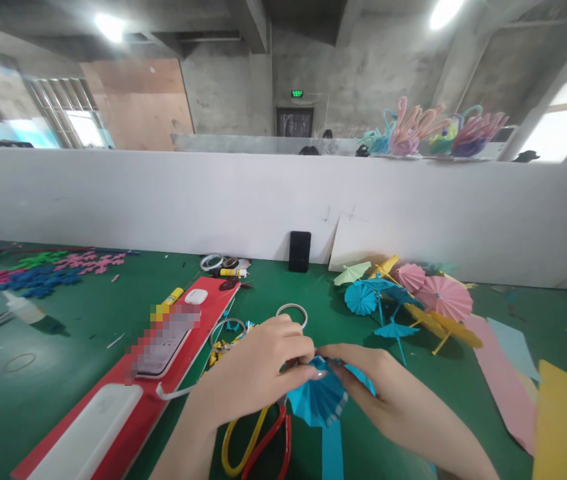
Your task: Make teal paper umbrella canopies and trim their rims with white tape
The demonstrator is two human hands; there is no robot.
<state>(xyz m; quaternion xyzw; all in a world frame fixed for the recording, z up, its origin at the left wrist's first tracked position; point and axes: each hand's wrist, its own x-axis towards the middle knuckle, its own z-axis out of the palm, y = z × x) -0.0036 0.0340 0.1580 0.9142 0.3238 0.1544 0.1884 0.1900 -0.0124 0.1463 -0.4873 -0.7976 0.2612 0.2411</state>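
Both hands meet over a pleated blue paper fan [319, 400], folded like a small umbrella top. My left hand [256, 373] pinches its upper edge with fingers closed. From the right, my right hand [383, 393] grips the same folded paper, fingers pressed together. A blue paper strip [332, 453] hangs below the fan. Under my left hand lie scissors with yellow and red handles [256, 443].
Several finished paper umbrellas [408, 297] in blue, pink and yellow stand at the right. Pink, blue and yellow paper sheets [533, 387] lie further right. A red board [198, 320] carries a phone, glue stick and white cases. A white partition wall [213, 200] runs behind.
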